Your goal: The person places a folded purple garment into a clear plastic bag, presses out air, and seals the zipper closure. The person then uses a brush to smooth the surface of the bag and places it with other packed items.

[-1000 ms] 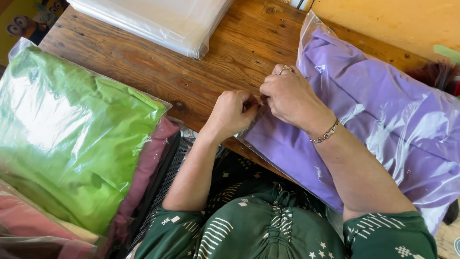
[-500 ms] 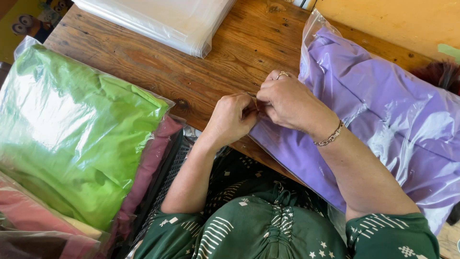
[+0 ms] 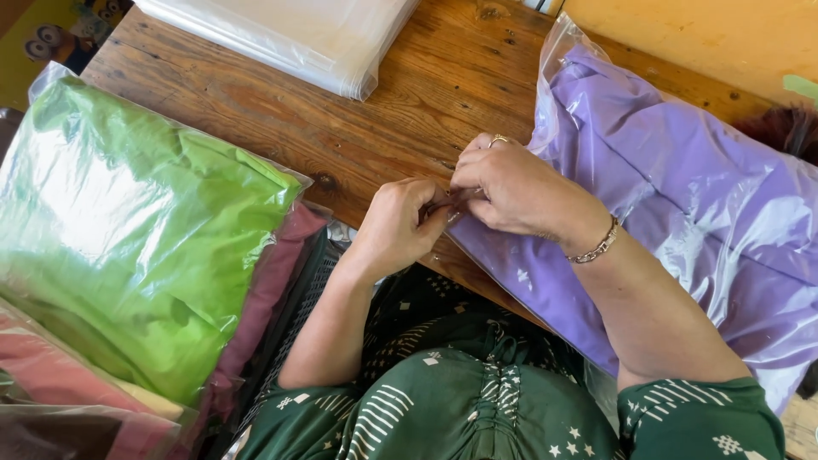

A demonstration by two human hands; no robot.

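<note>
Fingertips of your left hand [image 3: 399, 228] and right hand [image 3: 513, 187] are both curled shut, pinching the near corner of the bag [image 3: 682, 196] at the table [image 3: 281, 119] edge. Pull unevenly and the thin film could tear or slip free. The bag is clear, glossy and wrinkled, stuffed with purple cloth, stretching away beyond your right wrist.

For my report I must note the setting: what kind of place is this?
Probably a small garment packing workspace: a wooden table, a stack of clear bags, and folded cloth sealed in plastic, one purple, one green.
</note>
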